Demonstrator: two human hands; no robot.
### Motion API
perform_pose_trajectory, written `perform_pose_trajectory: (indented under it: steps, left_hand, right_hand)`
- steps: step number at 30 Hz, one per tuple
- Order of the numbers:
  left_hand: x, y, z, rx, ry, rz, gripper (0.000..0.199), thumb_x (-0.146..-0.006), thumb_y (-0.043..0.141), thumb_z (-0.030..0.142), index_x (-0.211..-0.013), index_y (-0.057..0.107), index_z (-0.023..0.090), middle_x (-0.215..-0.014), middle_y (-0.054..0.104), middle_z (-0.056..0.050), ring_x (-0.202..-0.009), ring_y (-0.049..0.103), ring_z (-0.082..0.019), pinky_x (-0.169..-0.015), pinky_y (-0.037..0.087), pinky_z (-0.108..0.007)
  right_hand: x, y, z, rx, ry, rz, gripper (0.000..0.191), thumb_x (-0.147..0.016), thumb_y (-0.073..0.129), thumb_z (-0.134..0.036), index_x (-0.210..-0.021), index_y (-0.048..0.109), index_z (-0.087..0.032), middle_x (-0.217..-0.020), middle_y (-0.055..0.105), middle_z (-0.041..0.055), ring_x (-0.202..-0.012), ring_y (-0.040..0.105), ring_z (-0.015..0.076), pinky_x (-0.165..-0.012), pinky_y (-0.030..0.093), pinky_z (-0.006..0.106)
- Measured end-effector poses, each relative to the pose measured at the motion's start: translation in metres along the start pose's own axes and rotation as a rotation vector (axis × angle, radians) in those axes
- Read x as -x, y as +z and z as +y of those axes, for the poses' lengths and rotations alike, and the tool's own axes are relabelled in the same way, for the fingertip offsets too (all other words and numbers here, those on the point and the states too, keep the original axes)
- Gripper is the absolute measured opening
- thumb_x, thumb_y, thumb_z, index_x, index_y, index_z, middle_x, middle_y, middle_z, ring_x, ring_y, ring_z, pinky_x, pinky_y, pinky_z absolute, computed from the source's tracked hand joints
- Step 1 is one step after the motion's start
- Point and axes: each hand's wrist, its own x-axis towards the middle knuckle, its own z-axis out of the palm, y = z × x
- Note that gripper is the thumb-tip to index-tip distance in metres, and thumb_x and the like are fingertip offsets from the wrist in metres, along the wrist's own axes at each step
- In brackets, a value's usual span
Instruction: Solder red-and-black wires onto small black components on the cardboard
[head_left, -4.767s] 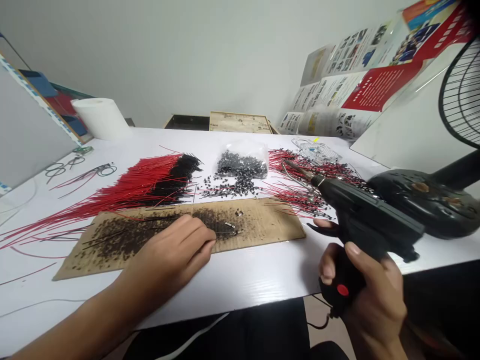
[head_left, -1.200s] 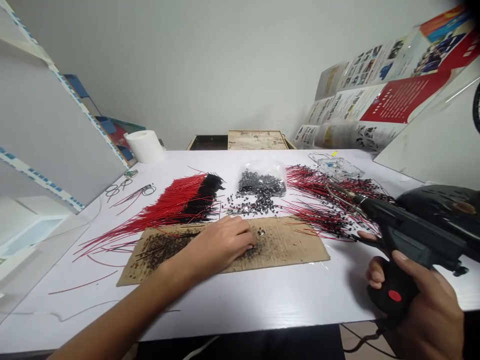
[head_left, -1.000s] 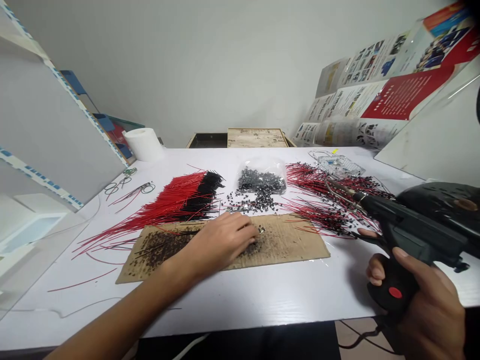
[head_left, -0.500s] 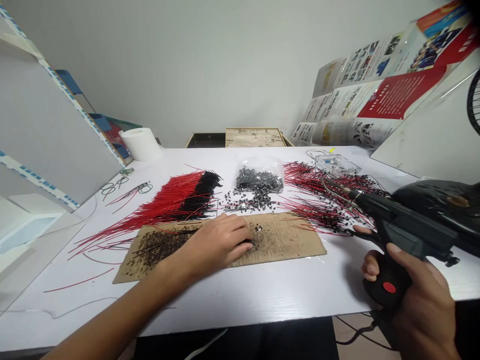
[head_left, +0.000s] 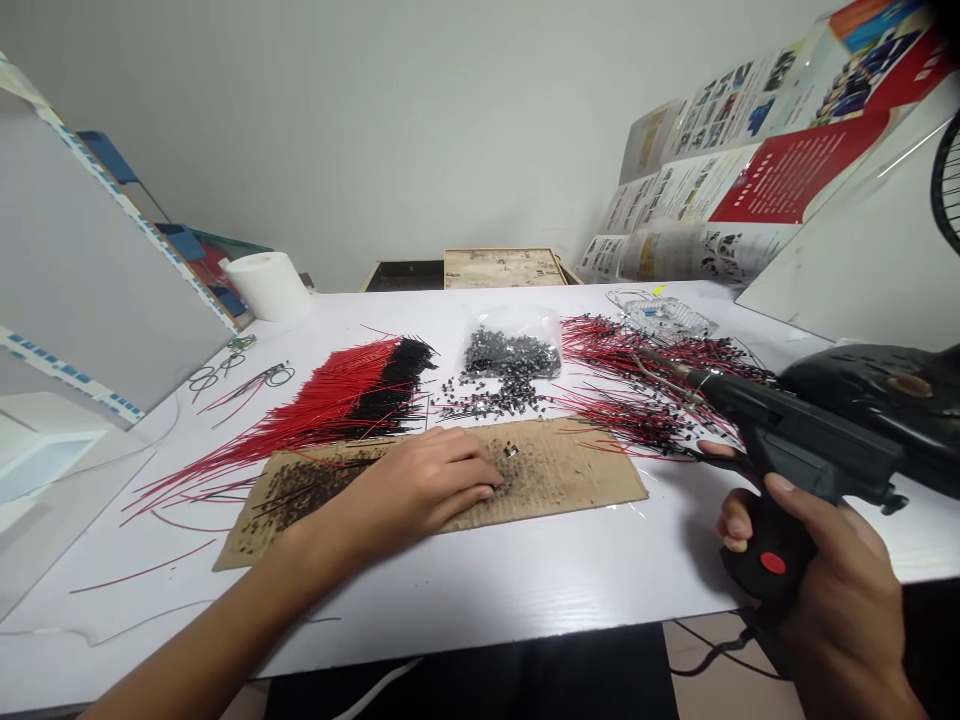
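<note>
My right hand [head_left: 832,570] is wrapped round the black grip of a soldering gun [head_left: 802,430] with a red button and a thin metal feed tube by its tip. The gun points left, above red wires with small black parts on their ends [head_left: 645,415]. My left hand [head_left: 435,480] rests on a scorched strip of cardboard [head_left: 585,480], fingers curled and pressed together; what they hold, if anything, is hidden. Just beyond its fingertips, a small shiny metal-and-black part [head_left: 511,451] lies on the cardboard.
Behind the cardboard lie a bundle of red and black wires [head_left: 345,385] and a clear bag of small black parts [head_left: 510,350], some spilled in front. A white paper roll [head_left: 268,286] stands back left. A clear tray [head_left: 667,318] sits back right, near a black fan [head_left: 877,400].
The whole view has shifted slightly, so the table's things appear a little further left. Both hands keep nearly the same pose, and the soldering gun stays in my right hand.
</note>
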Motion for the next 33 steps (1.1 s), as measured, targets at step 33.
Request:
perform_pose_trajectory:
  steps: [33]
  left_hand:
    - [0.001,0.007,-0.001,-0.192,-0.011,-0.002,0.024,-0.119,0.057,0.023,-0.102,0.074,0.017,-0.098,0.071,-0.005,-0.088,0.061,-0.018,-0.084,0.044,-0.033]
  right_hand:
    - [0.002,0.004,-0.002,-0.018,-0.042,0.031,0.037,-0.077,0.091,-0.045,-0.077,0.068,-0.017,-0.059,0.061,0.0033,-0.042,0.047,0.0128,-0.03,0.034,0.021]
